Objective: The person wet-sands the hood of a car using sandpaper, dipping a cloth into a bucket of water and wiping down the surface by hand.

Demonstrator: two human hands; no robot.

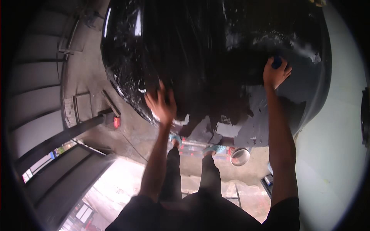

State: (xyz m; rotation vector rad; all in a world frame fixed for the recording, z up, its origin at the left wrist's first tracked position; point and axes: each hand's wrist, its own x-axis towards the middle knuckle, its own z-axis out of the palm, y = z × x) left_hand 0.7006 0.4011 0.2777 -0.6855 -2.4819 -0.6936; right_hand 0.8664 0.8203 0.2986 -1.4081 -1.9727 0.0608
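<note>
A large, glossy black curved panel [185, 69], like part of a car body, spreads out before me. It is wet, with streaks and whitish smears, and its near and right parts look duller. My left hand [162, 106] rests on the panel's near left side with its fingers spread, holding nothing. On the right, my right hand [274, 77] grips a small dark blue block [276, 61] against the surface. The block's underside is hidden, and I cannot tell its exact kind. Just beyond it lies a patch of whitish wet residue.
A white bucket [232, 158] stands by my feet, below the panel's near edge. A pale wall [335, 154] runs close along the right. To the left are a frame [83, 106], a small red object [116, 122] and a dark beam [77, 131].
</note>
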